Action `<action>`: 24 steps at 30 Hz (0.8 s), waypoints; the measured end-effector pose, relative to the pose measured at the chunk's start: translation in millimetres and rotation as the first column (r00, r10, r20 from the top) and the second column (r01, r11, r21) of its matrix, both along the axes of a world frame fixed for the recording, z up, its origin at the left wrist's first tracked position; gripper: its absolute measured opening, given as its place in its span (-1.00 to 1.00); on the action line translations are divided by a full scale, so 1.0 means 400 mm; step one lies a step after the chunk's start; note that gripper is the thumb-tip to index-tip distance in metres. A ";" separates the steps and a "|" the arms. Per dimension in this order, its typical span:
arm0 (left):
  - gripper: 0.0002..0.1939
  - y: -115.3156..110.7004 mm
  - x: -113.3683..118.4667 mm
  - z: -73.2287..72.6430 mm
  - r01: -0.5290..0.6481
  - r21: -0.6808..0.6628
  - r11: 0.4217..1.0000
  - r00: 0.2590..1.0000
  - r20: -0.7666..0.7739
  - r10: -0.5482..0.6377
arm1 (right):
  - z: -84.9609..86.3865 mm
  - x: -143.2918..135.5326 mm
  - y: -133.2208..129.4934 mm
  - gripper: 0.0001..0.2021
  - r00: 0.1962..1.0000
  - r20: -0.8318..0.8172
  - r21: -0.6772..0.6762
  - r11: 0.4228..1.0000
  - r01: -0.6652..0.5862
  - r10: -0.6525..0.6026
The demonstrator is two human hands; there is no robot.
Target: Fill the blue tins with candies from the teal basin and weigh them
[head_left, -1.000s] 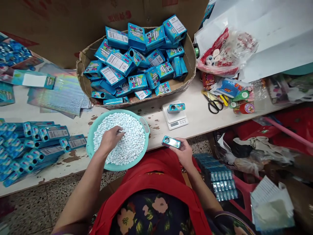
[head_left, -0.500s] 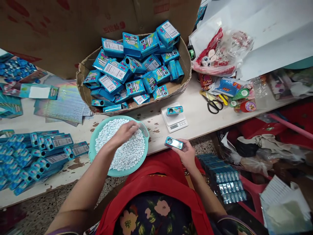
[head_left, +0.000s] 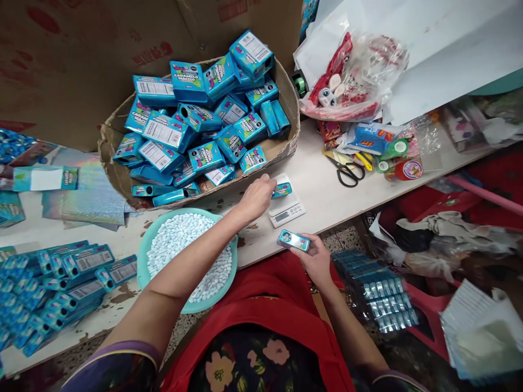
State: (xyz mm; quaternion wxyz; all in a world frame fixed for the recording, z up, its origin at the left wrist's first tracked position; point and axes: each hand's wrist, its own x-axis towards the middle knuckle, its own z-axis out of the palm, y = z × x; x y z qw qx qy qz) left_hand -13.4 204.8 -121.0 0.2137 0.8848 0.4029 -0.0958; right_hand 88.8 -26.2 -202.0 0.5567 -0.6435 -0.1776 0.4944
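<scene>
My left hand (head_left: pixel 258 197) is closed at the left end of a small blue candy box (head_left: pixel 283 190) on a white digital scale (head_left: pixel 291 214). Its fingertips are pressed together at the box's end; whatever they pinch is hidden. In my right hand (head_left: pixel 318 257) is another blue candy box (head_left: pixel 293 240), its narrow side with a round opening facing up and pale pieces visible in the hole. Under my left forearm stands a mint-green basin (head_left: pixel 144 261) full of small white candies (head_left: pixel 212 272).
A cut-down cardboard box (head_left: pixel 110 163) of blue candy boxes lies behind the basin. More cartons (head_left: pixel 61 288) are stacked at left. Black-handled scissors (head_left: pixel 347 173), tape rolls (head_left: pixel 402 146) and a plastic bag (head_left: pixel 351 92) lie at right. Wrapped packs (head_left: pixel 386 299) sit below the table edge.
My left hand has moved from above the candies in the basin, rightward to the box on the scale. My right hand still holds its box near the table edge. The view has shifted slightly.
</scene>
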 end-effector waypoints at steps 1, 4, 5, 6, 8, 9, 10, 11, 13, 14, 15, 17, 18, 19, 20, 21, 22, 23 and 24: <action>-0.74 -0.002 -0.002 0.001 0.002 0.012 1.000 1.000 -0.005 -0.002 | -0.001 0.003 0.003 -0.58 1.000 0.000 -0.001 1.000 -0.001 0.001; -0.71 -0.002 -0.009 -0.001 -0.012 0.020 1.000 0.999 0.030 0.011 | -0.003 0.010 0.011 -0.57 1.000 0.008 -0.002 1.000 -0.001 0.001; -0.71 -0.001 -0.011 -0.004 -0.018 0.013 1.000 0.998 0.053 0.017 | -0.004 0.011 0.014 -0.57 1.000 0.009 -0.002 1.000 -0.002 0.002; -0.71 0.002 -0.013 -0.007 -0.026 0.004 1.000 0.996 0.082 0.026 | -0.004 0.012 0.016 -0.56 1.000 0.009 0.000 1.000 -0.003 0.003; -0.74 0.008 -0.015 -0.013 -0.058 -0.018 0.998 0.985 0.162 0.060 | -0.004 0.012 0.018 -0.56 1.000 0.006 0.002 1.000 -0.008 0.008; -0.77 0.012 -0.017 -0.015 -0.083 -0.036 0.996 0.973 0.213 0.089 | -0.003 0.011 0.019 -0.56 1.000 0.004 0.002 1.000 -0.011 0.011; -0.80 0.015 -0.020 -0.014 -0.117 -0.061 0.991 0.953 0.274 0.129 | -0.002 0.011 0.019 -0.56 1.000 0.004 0.001 1.000 -0.015 0.015; -0.83 0.016 -0.024 -0.012 -0.160 -0.103 0.982 0.921 0.342 0.186 | 0.000 0.010 0.019 -0.57 1.000 0.005 -0.002 1.000 -0.020 0.020; -0.90 0.014 -0.043 -0.003 -0.247 -0.279 0.928 0.810 0.466 0.356 | 0.005 0.007 0.017 -0.57 1.000 0.012 -0.007 1.000 -0.029 0.029; -0.93 0.009 -0.058 0.003 -0.283 -0.401 0.871 0.729 0.500 0.467 | 0.007 0.005 0.015 -0.57 0.999 0.017 -0.009 0.999 -0.035 0.035; -0.91 0.001 -0.078 0.009 -0.311 -0.523 0.793 0.639 0.502 0.582 | 0.009 0.004 0.013 -0.57 0.999 0.023 -0.009 0.999 -0.040 0.041; -0.78 -0.021 -0.132 0.021 -0.362 -0.699 0.616 0.477 0.429 0.767 | 0.011 0.000 0.008 -0.57 0.998 0.030 -0.007 0.999 -0.048 0.049; -0.73 -0.034 -0.165 0.027 -0.392 -0.737 0.550 0.428 0.383 0.819 | 0.010 -0.001 0.006 -0.57 0.998 0.031 -0.007 0.999 -0.052 0.053; -0.70 -0.048 -0.201 0.032 -0.424 -0.745 0.515 0.413 0.347 0.842 | 0.010 -0.003 0.004 -0.57 0.998 0.031 -0.007 0.998 -0.056 0.056; -0.69 -0.062 -0.238 0.038 -0.456 -0.727 0.513 0.434 0.321 0.842 | 0.009 -0.006 0.001 -0.58 0.998 0.030 -0.006 0.998 -0.057 0.058; -0.70 -0.076 -0.276 0.044 -0.491 -0.683 0.541 0.485 0.302 0.821 | 0.008 -0.008 -0.001 -0.58 0.998 0.030 -0.006 0.998 -0.056 0.057; -0.71 -0.090 -0.312 0.050 -0.525 -0.616 0.588 0.553 0.279 0.785 | 0.007 -0.011 -0.003 -0.58 0.998 0.029 -0.007 0.998 -0.057 0.057; -0.72 -0.102 -0.347 0.056 -0.555 -0.533 0.639 0.620 0.247 0.745 | 0.006 -0.014 -0.004 -0.58 0.998 0.031 -0.009 0.998 -0.056 0.057; -0.72 -0.113 -0.378 0.061 -0.582 -0.448 0.679 0.671 0.208 0.712 | 0.005 -0.017 -0.006 -0.57 0.998 0.033 -0.011 0.998 -0.056 0.056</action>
